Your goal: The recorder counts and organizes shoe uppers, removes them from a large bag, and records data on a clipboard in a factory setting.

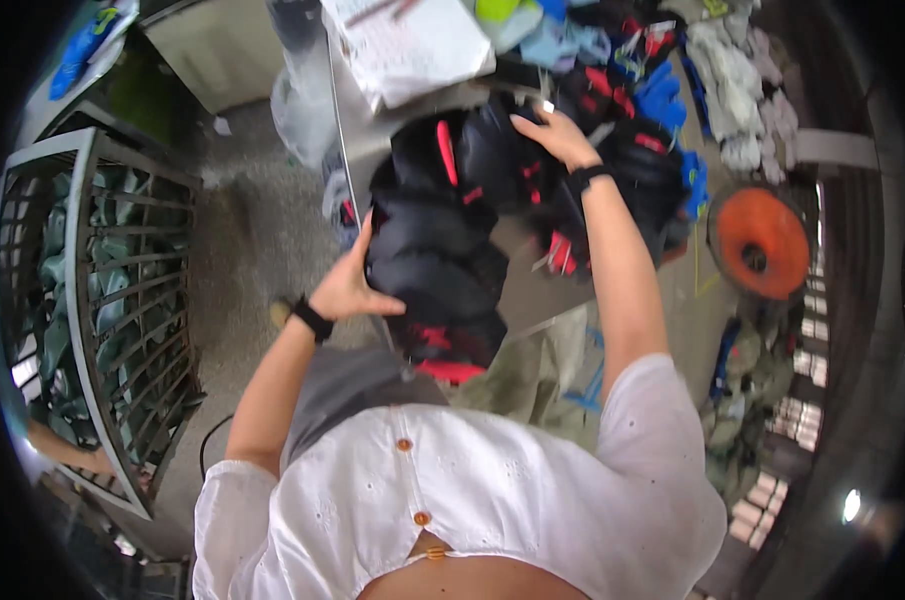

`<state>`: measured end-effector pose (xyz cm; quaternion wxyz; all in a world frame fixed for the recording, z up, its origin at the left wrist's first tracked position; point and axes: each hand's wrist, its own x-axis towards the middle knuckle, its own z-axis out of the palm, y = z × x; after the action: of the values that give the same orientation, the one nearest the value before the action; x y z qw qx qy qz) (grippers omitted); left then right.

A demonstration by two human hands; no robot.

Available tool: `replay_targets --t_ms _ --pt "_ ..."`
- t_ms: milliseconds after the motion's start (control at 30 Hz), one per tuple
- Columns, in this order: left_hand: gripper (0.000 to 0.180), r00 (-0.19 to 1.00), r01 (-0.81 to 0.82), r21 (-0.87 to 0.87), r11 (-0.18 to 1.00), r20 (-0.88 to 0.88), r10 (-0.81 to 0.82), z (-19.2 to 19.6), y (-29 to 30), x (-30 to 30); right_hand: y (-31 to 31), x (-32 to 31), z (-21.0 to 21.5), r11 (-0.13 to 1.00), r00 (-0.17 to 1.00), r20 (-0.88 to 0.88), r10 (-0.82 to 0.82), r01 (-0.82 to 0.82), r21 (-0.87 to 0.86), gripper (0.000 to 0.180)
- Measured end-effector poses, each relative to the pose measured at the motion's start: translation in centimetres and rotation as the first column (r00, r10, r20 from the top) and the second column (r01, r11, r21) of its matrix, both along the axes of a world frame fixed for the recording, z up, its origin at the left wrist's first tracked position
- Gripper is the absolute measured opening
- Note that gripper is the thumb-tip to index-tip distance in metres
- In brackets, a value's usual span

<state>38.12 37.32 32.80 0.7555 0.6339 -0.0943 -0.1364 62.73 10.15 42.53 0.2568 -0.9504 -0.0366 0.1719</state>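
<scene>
A curved row of black shoe uppers with red trim lies overlapped on the metal table. My left hand is at the left side of the row, its thumb over the pieces and its fingers along their outer edge. At the far bend of the row, my right hand grips the uppers with thumb and fingertips; part of those fingertips is blurred. More black and red uppers lie to the right of my right wrist. Both wrists wear a dark band.
White papers lie at the table's far left. Blue, grey and red pieces are heaped at the far right. An orange round cone-like object stands at the right. At left is a metal-barred cage filled with green pieces.
</scene>
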Motion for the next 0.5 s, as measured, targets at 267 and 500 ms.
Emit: replay_targets --t_ms 267,500 --pt "0.124 0.981 0.163 -0.148 0.976 -0.082 -0.176 -1.0 3.7 -2.2 -0.9 -9.2 -1.9 0.995 0.995 0.101 -0.005 -0.005 0.101 0.056" --pt "0.121 0.984 0.173 -0.122 0.977 -0.022 -0.177 -1.9 5.4 -3.2 2.7 -14.4 -0.3 0.989 0.964 0.227 -0.138 0.145 -0.014 0.063"
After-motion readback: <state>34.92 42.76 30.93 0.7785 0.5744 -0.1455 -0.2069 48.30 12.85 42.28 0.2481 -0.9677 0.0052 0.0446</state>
